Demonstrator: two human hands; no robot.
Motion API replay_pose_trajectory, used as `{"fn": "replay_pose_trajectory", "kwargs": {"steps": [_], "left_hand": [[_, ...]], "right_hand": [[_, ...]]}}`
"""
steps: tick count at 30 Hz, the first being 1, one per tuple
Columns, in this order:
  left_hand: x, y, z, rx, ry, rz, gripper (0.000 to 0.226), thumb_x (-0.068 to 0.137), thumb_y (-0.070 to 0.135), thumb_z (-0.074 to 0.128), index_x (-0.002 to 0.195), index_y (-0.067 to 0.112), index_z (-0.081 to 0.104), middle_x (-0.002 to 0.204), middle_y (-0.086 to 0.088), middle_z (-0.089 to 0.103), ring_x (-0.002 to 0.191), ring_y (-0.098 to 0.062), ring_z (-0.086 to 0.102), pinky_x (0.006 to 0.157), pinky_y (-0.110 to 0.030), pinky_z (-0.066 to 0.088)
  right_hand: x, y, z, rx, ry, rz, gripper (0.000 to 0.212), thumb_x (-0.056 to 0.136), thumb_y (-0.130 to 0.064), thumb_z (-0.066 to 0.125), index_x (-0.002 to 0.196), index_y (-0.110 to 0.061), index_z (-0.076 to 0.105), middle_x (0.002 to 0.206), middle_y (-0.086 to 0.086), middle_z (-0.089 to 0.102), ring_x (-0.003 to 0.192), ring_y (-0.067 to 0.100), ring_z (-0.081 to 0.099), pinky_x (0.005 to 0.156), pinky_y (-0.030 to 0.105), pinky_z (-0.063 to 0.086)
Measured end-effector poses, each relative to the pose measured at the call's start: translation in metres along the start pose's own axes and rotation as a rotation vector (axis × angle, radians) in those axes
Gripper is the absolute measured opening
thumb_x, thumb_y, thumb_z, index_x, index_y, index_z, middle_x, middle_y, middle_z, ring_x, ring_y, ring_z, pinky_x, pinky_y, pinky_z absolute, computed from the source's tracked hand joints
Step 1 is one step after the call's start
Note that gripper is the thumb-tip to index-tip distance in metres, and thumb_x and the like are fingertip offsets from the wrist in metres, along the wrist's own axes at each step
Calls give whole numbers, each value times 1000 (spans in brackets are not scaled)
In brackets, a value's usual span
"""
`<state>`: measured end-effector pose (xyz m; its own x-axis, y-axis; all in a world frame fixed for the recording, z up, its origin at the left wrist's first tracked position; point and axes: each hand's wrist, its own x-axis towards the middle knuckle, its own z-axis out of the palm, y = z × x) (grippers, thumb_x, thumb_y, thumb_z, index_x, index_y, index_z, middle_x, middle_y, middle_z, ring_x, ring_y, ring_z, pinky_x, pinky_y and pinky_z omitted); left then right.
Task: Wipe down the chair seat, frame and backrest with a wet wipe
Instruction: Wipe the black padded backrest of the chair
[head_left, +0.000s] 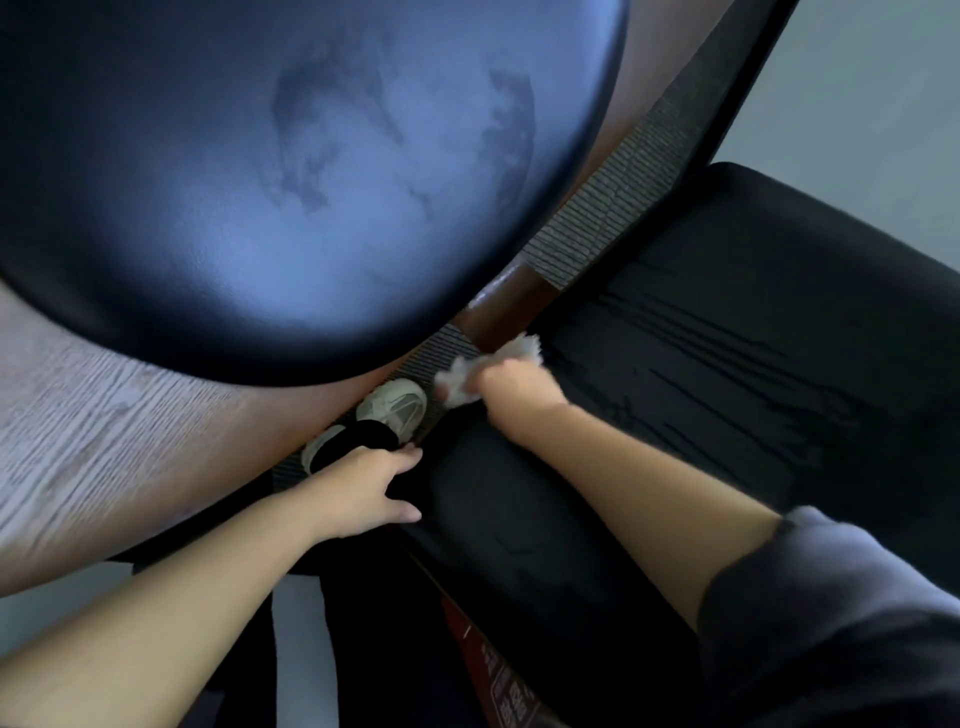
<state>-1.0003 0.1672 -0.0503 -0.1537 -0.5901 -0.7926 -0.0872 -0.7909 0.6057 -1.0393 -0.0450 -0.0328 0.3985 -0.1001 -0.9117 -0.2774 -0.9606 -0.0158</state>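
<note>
Although it is blurred, the round black padded panel (311, 171) that fills the upper left of the frame shows a blue sheen and darker smudges across its middle. Right of centre and running to the lower right lies the black chair seat (727, 389), its surface marked with dark wet streaks. A wood-grain surface (104, 426) spreads under the panel along the left edge. In the lower right corner a dark sleeve (841, 623) covers the upper part of the right arm, while both forearms are bare. A band of striped grey carpet (613, 208) runs diagonally from the upper right towards the centre, between the panel and the seat. A glossy brown frame piece (509, 306) crosses that band at the centre, touching the seat's left edge.

The left hand (363, 488) rests on the seat's near left edge, its fingers released and laid out fairly straight, the thumb spread apart from them. Just above it, the right hand (514, 387) has its fingers clenched around a crumpled white wet wipe (460, 382), held at the seat's left edge just below the brown frame piece. A pale sneaker (395, 405) with a black sock stands on the carpet between the two hands. A red label (498, 670) with unreadable print shows at the bottom centre.
</note>
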Motion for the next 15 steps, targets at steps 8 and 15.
{"fn": "replay_pose_trajectory", "kwargs": {"steps": [8,15], "left_hand": [[11,34,-13,122,31,94,81,86,33,72,152,15,29,160,0,23,147,-12,21,109,-10,7],[29,62,-21,163,17,93,72,88,29,69,150,14,34,159,-1,24,147,-17,21,121,-27,14]], "right_hand": [[-23,55,-44,34,-18,198,42,100,-16,38,142,-11,40,147,14,40,137,32,36,114,41,27],[-63,39,-13,140,16,-97,46,97,-9,42,141,-22,46,151,2,37,139,26,32,111,40,31]]}}
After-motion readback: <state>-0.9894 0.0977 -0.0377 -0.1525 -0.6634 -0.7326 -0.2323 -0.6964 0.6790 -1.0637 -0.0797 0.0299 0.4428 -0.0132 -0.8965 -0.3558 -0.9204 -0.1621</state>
